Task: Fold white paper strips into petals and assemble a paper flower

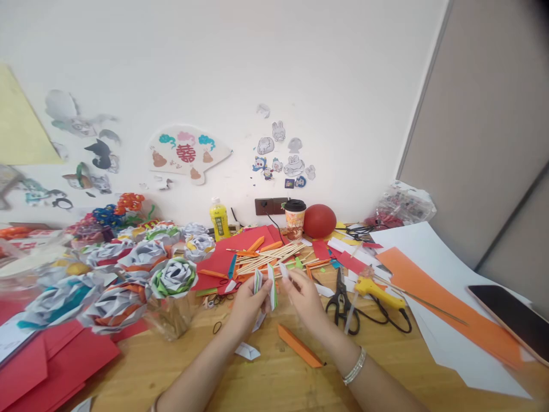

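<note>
The left hand point(255, 297) had its thumb and fingers closed on green-edged paper point(273, 286), while the right hand point(302, 292) pinched a white piece point(283, 270) just beside it; whether the two were joined could not be told. Both pieces were held upright, off the table point(274, 383). The likeliest trouble was a slack pinch letting the folds spring open, or a hard one creasing them.

Near the hands, an orange strip point(299, 346) lay between five and six o'clock and a white slip point(247, 351) at seven, easily swept by a wrist. At three, scissors point(342, 303) and then a glue gun point(380, 290) hemmed in the right side; its looped cord point(401, 330) could snag a sleeveless arm, and its heat could not be judged.

Paper roses point(174, 277) crowded nine o'clock. Sticks point(270, 258) barred twelve, with a bottle point(220, 219) at eleven and a balloon point(319, 221) at one beyond.
</note>
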Demonstrator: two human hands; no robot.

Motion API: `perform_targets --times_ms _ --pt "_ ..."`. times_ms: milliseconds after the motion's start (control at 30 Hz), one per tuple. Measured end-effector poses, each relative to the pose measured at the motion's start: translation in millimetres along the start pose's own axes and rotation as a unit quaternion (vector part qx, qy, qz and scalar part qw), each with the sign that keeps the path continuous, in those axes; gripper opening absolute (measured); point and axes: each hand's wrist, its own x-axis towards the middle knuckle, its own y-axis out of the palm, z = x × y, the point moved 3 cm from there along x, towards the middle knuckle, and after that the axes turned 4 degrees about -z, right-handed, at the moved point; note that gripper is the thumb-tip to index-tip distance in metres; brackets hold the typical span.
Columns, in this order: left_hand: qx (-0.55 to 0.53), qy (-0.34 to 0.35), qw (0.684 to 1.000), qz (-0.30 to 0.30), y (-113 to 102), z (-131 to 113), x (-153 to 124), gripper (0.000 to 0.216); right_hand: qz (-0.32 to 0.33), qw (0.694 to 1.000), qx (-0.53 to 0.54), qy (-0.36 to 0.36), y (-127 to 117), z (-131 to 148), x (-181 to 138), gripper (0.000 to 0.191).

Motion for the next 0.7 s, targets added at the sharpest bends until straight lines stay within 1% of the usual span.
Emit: perform_targets --times_ms 67,133,167,200,267,300,400,500,633,700 --pt "0.003 0.003 1.0 -0.003 0 1 0 0.037 -0.017 1.0 -0.005 0.006 -1 -2 -1 0.019" --pt "0.004 0.006 1.0 0.001 0 1 0 0.037 -0.041 0.999 -0.007 -0.003 -2 -2 -3 0.029" --pt "0.005 0.007 1.0 0.003 0 1 0 0.036 -0.049 0.999 -0.014 -0.016 -3 0 -4 0.029" --pt "0.006 0.009 1.0 0.003 0 1 -1 0.036 -0.05 0.998 -0.028 -0.036 -3 2 -5 0.023" --pt "0.007 0.017 1.0 -0.001 0 1 -1 0.036 -0.042 0.994 -0.066 -0.081 -4 7 -6 0.01" --pt "0.008 0.021 1.0 -0.003 -1 1 -1 0.035 -0.036 0.991 -0.083 -0.102 -4 9 -6 0.007" --pt "0.001 0.021 1.0 -0.008 -2 2 0 0.033 -0.031 0.984 -0.101 -0.143 -5 14 -6 0.009" --pt "-0.016 0.004 1.0 -0.014 -1 3 -1 0.028 -0.035 0.979 -0.097 -0.174 -5 16 -7 0.01" --pt "-0.036 -0.013 0.999 -0.031 0 -1 -5 0.02 -0.015 0.974 -0.101 -0.201 -3 18 -9 0.013" --pt "-0.047 -0.011 0.998 -0.029 1 -2 -6 0.02 -0.003 0.974 -0.097 -0.207 -2 19 -10 0.015"
